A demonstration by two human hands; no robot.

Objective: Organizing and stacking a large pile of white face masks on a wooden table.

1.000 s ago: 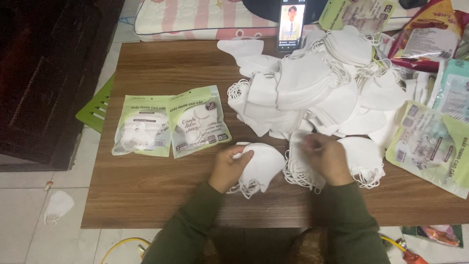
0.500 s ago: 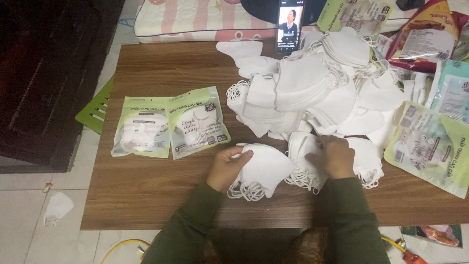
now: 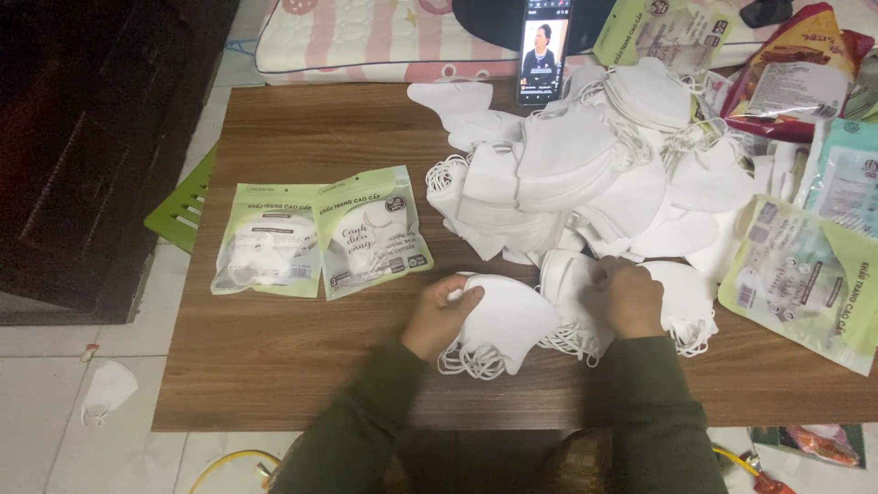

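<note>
Head view: the left hand point(image 3: 441, 316) grips the near edge of a small stack of white folded fabric face masks point(image 3: 498, 320) lying on the brown wood-grain surface point(image 3: 293, 366). The right hand point(image 3: 631, 297), fingers curled, rests on a second white mask bundle point(image 3: 572, 302) just right of that stack; whether it pinches a mask cannot be told. Two green-and-white sealed mask pouches point(image 3: 320, 238) lie left of the stack, a loose heap of white masks point(image 3: 585, 174) beyond it. Judgement: square the edges and gather the ear loops before lifting, so none snag.
</note>
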